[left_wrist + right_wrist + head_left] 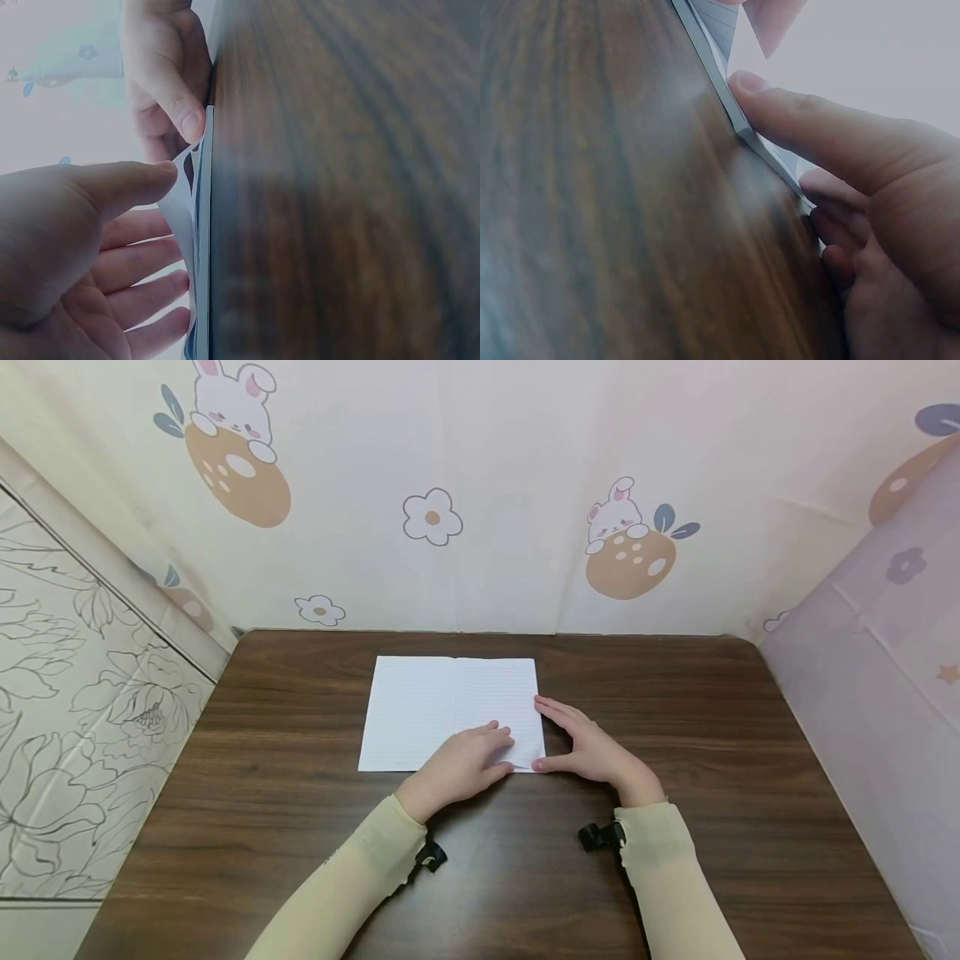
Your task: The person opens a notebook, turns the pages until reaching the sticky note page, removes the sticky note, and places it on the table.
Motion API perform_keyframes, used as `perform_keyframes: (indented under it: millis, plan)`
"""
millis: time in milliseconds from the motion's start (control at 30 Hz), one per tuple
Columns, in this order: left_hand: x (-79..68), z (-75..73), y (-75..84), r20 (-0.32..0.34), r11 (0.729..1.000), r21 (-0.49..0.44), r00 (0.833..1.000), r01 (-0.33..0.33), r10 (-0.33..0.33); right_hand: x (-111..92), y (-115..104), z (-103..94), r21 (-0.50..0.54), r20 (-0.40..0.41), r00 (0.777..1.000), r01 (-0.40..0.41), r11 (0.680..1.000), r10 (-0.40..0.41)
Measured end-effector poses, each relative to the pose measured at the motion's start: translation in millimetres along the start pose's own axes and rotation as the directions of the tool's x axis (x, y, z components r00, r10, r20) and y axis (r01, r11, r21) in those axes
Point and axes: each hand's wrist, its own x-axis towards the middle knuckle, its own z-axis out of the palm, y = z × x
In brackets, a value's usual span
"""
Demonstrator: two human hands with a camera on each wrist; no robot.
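Observation:
An open lined notebook (pixel 408 714) lies flat near the far side of the table. Over its right page reaches my left hand (pixel 468 760), fingers spread and fairly straight on the paper. In the left wrist view, the left thumb (pixel 142 180) touches a page (pixel 178 206) whose near edge bows up off the sheets below. My right hand (pixel 588 752) is at the notebook's right side, its fingertips along the edge. The right thumb (pixel 780 109) rests at the near right corner, by the raised paper, in the right wrist view.
The dark wood table (pixel 300 877) extends around the notebook on all sides. Behind it hangs a pale curtain (pixel 510 568) printed with rabbits and flowers. A flower-patterned panel (pixel 82 735) stands on the left. Each wrist carries a small black camera mount (pixel 600 837).

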Motion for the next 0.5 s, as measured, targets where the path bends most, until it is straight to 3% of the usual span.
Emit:
perform_keyframes:
  millis: [500]
  plan:
    - [0.2,-4.5,-6.2,-0.018,0.997,-0.046,0.998,-0.065,0.064,0.0,4.2,-0.7,0.019,-0.006,1.0,0.004,1.0,-0.004]
